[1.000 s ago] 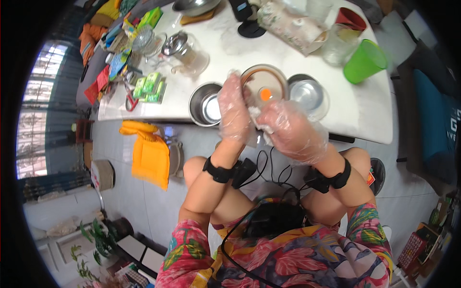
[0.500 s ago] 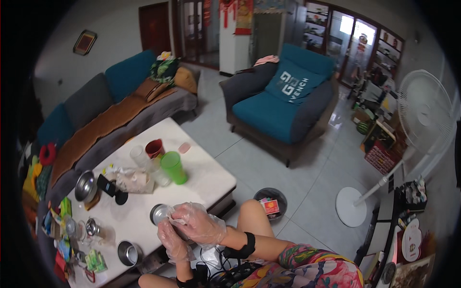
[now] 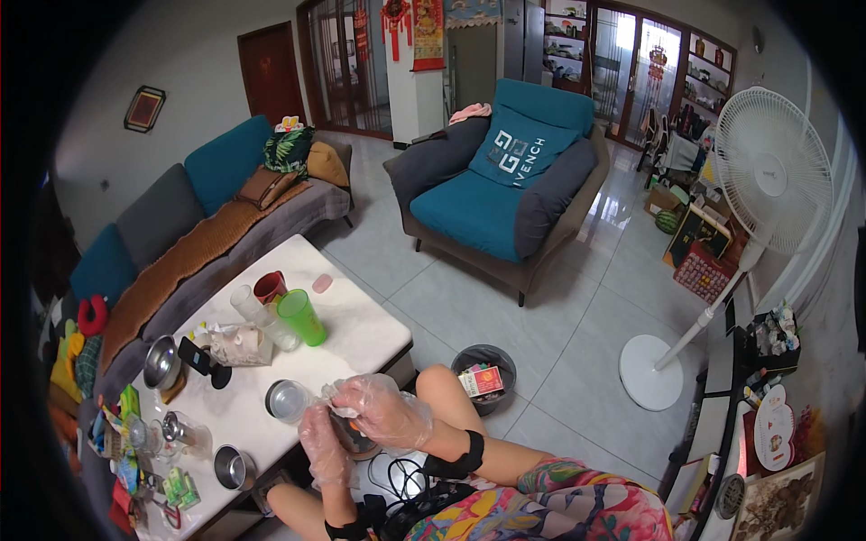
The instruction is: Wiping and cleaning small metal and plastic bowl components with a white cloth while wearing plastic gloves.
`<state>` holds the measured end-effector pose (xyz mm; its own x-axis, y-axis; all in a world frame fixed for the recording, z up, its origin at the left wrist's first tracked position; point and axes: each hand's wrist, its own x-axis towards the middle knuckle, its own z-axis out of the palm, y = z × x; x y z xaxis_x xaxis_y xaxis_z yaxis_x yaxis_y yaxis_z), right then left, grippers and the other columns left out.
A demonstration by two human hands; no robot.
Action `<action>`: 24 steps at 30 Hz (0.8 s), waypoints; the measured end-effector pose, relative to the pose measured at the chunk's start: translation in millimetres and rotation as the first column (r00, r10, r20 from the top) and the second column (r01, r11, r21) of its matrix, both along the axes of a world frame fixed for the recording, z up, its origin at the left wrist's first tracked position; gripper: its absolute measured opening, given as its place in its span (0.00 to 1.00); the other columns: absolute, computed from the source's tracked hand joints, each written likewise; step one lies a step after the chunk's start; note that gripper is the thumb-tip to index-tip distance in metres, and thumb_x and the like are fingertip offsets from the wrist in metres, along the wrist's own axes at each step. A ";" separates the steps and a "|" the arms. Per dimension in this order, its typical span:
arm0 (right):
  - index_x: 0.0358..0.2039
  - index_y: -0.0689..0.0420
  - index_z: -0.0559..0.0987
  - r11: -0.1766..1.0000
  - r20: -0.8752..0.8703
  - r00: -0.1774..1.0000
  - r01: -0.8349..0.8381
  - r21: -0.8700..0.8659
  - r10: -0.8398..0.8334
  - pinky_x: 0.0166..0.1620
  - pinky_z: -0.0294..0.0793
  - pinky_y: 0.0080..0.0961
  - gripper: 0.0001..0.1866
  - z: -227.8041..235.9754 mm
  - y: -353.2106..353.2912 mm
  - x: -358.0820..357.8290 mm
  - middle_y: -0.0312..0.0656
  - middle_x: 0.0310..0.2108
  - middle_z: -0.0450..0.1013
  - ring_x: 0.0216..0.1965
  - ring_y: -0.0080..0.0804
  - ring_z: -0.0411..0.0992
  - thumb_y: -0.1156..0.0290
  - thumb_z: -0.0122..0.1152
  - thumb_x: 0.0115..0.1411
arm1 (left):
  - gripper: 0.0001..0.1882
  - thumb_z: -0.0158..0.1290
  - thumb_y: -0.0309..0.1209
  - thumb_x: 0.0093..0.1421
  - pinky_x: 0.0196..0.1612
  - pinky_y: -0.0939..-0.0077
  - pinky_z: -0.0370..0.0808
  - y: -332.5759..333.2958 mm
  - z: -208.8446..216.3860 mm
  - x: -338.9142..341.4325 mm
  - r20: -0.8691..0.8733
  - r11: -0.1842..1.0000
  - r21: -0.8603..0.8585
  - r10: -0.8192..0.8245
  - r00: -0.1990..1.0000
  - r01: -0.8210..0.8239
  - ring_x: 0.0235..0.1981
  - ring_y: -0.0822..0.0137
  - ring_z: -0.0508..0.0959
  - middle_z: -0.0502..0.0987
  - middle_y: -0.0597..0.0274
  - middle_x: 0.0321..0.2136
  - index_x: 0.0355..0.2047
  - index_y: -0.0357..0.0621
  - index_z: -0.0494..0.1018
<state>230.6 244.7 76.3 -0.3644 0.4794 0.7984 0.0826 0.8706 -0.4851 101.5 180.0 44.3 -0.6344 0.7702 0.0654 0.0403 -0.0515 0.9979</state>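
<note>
My left hand (image 3: 326,444) and my right hand (image 3: 382,413), both in clear plastic gloves, are close together at the near edge of the white table (image 3: 356,347). The fingers of each are closed and pinched in front of me. What they hold is too small and hidden to make out. A little orange shows beneath my right hand. Just beyond my left hand stands a round metal container (image 3: 287,401) with a dark rim. Nearer the table's left side are a steel cup (image 3: 234,468) and a steel bowl (image 3: 163,363).
A green cup (image 3: 301,317), red cup (image 3: 270,287) and clear cups stand farther back, near a phone on a stand (image 3: 206,362). Jars and packets crowd the left end. A bin (image 3: 484,379) sits on the floor to the right, with a standing fan (image 3: 657,371) beyond.
The view has shifted slightly, so the room sits a little to the left. My hands have moved slightly apart, uncovering more of the round metal container.
</note>
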 end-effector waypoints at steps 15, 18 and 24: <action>0.33 0.58 0.72 0.991 -0.015 0.995 0.092 -0.101 -0.094 0.36 0.69 0.38 0.11 -20.7 -23.9 20.4 0.45 0.29 0.70 0.33 0.49 0.69 0.78 0.58 0.47 | 0.11 0.43 0.35 0.64 0.31 0.83 0.64 36.3 24.9 13.2 -0.026 0.959 0.282 0.048 0.999 -0.039 0.26 0.77 0.65 0.68 0.66 0.24 0.33 0.39 0.69; 0.36 0.59 0.72 0.982 -0.025 0.996 -0.083 -0.170 0.080 0.37 0.68 0.38 0.14 2.4 -22.4 11.2 0.46 0.30 0.70 0.34 0.49 0.69 0.80 0.58 0.45 | 0.12 0.42 0.33 0.65 0.34 0.78 0.65 33.7 25.5 14.7 -0.213 0.973 0.231 0.027 0.977 0.024 0.28 0.72 0.64 0.67 0.64 0.26 0.32 0.36 0.67; 0.39 0.60 0.71 0.944 -0.260 0.966 -0.090 -0.318 0.005 0.41 0.69 0.37 0.16 12.5 -7.8 -9.7 0.50 0.34 0.71 0.38 0.51 0.69 0.81 0.57 0.46 | 0.15 0.38 0.34 0.65 0.39 0.72 0.65 30.8 4.6 12.0 -0.643 0.958 0.288 0.182 0.744 0.015 0.32 0.65 0.67 0.69 0.55 0.30 0.35 0.33 0.67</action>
<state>220.8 236.8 88.8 -0.2000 0.7143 0.6706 -0.1172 0.6621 -0.7402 113.5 210.7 48.9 -0.4171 0.6074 0.6761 0.6958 -0.2651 0.6675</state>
